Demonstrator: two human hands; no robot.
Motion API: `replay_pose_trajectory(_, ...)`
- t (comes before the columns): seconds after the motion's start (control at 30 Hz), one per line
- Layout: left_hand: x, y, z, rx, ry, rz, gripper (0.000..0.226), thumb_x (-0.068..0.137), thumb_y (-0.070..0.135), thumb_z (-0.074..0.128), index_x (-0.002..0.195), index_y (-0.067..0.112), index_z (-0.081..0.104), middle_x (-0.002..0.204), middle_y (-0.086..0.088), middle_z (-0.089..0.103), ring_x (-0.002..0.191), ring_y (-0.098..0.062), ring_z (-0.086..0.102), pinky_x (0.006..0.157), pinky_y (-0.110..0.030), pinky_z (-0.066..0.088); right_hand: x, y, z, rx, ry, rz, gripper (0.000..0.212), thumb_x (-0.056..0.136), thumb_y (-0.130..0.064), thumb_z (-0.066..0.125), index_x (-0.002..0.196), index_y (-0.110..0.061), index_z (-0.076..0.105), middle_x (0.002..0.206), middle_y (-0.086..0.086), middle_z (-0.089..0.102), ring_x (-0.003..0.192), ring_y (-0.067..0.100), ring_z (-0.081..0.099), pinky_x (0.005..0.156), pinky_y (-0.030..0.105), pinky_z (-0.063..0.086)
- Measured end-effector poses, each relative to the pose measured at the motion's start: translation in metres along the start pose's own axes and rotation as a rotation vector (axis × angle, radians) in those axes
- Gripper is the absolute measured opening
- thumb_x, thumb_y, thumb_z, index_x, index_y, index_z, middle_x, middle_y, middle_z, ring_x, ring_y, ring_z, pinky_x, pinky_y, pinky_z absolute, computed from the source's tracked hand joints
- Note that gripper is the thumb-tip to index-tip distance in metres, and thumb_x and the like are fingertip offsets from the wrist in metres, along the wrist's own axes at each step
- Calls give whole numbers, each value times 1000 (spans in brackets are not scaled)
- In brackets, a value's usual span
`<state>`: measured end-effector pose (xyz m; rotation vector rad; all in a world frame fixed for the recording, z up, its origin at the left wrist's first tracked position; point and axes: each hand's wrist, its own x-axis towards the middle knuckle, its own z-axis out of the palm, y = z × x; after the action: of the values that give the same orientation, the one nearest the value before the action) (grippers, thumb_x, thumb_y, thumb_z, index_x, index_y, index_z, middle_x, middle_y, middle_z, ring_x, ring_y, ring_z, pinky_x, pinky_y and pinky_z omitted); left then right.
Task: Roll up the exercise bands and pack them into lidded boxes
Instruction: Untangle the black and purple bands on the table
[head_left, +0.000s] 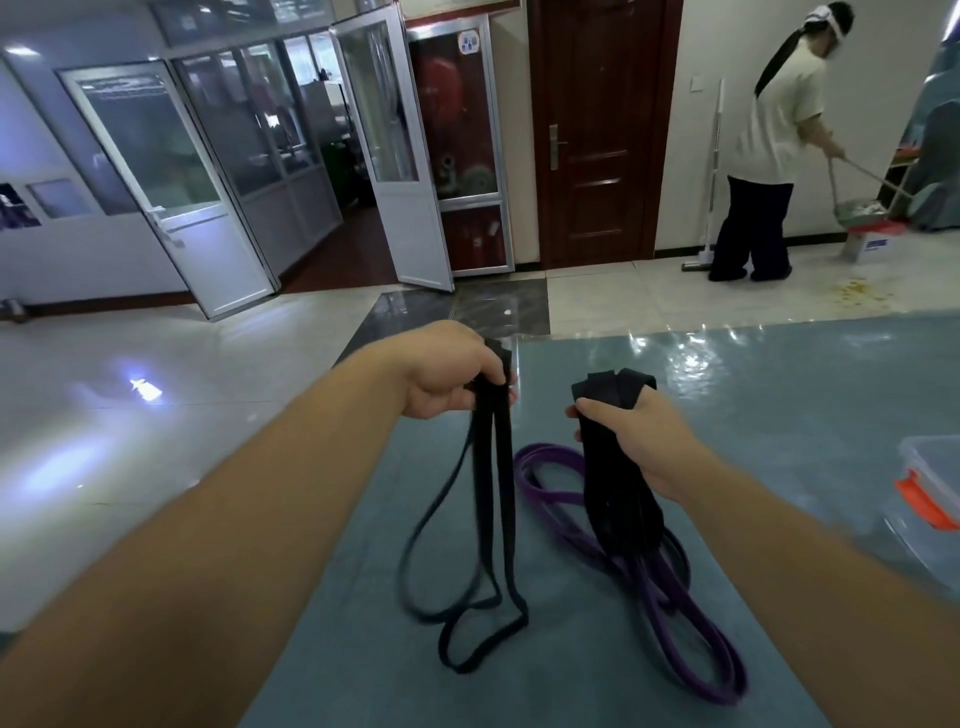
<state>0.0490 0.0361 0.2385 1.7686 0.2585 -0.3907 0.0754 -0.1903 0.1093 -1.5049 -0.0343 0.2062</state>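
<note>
My left hand (447, 371) grips the top of a narrow black band (485, 519), whose loops hang down and trail onto the teal mat (779, 426). My right hand (631, 436) grips a bundle of wide black band (613, 488) folded over several times, its ends sticking up above my fingers. A purple band (691, 639) lies loosely coiled on the mat below and behind the wide black bundle. A clear plastic box with an orange latch (930, 488) stands at the mat's right edge.
The mat lies on a glossy tiled floor (156, 415). A person (769, 145) sweeps with a broom and dustpan at the back right. Glass doors (171, 182) stand at the back left, a dark wooden door (597, 130) behind.
</note>
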Motion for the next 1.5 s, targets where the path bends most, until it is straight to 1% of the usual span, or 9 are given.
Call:
replay_pose_trajectory(0.17, 8, -13, 26, -212, 62, 63, 18, 98, -9, 59, 116, -10, 64, 111, -23, 74, 104, -32, 75, 91, -41, 64, -14, -8, 22, -9, -146, -133, 25, 87, -19, 83, 110, -14, 76, 104, 13, 79, 98, 29, 77, 91, 49, 62)
replay_pose_trajectory(0.3, 20, -24, 44, -315, 117, 113, 23, 98, -3, 65, 120, -8, 68, 118, -22, 75, 110, -31, 74, 92, -37, 63, -17, -5, 37, 16, -87, -184, 30, 82, -14, 86, 110, -18, 76, 102, 11, 80, 98, 30, 77, 91, 54, 62)
replay_pose_trajectory(0.43, 16, -33, 50, -144, 146, 145, 22, 102, 21, 65, 114, 4, 73, 107, -9, 77, 103, -23, 74, 96, -36, 61, -19, -6, 37, 89, -64, -127, 19, 88, -8, 79, 106, -14, 78, 100, 15, 79, 95, 34, 78, 90, 57, 62)
replay_pose_trajectory(0.53, 11, -49, 54, -145, 109, 84, 25, 107, 23, 56, 120, 7, 70, 108, -9, 78, 100, -24, 76, 89, -33, 63, -16, -9, 34, 119, -16, -97, 19, 88, -8, 79, 106, -5, 75, 101, 22, 77, 95, 40, 77, 86, 58, 63)
replay_pose_trajectory(0.7, 15, -86, 57, -47, -15, 123, 30, 101, 34, 66, 119, 10, 72, 109, -8, 80, 104, -24, 77, 101, -42, 59, -10, -12, 31, 123, 75, -45, 31, 84, -13, 84, 99, 9, 68, 91, 25, 74, 91, 45, 76, 78, 61, 63)
replay_pose_trajectory(0.9, 17, -90, 65, 171, 131, 251, 10, 92, 19, 76, 102, 17, 78, 91, -2, 82, 88, -17, 79, 94, -43, 62, -4, -10, 31, 132, 125, 51, 28, 90, -31, 80, 101, -6, 74, 96, 17, 79, 89, 35, 78, 79, 57, 64)
replay_pose_trajectory(1.03, 15, -71, 51, 190, 194, 280, 14, 95, 22, 74, 107, 19, 78, 94, 1, 81, 91, -19, 78, 93, -39, 62, -3, -10, 15, 114, 111, 53, 24, 100, -29, 69, 103, -6, 75, 96, 13, 81, 81, 25, 76, 79, 44, 63)
replay_pose_trajectory(1.17, 6, -42, 35, 372, 217, 317, 18, 101, 27, 66, 117, 22, 73, 104, 2, 77, 99, -16, 72, 84, -26, 55, -1, -2, 1, 50, 103, 70, 23, 100, -28, 67, 106, -6, 74, 96, 11, 81, 82, 26, 76, 81, 45, 62)
replay_pose_trajectory(1.5, -16, 9, 19, 367, 259, 328, 4, 97, 23, 69, 98, 20, 72, 102, -10, 79, 103, -29, 74, 99, -50, 59, 5, 10, -29, 7, 108, 129, 21, 103, -23, 63, 110, -6, 72, 99, 13, 81, 94, 33, 77, 82, 46, 63)
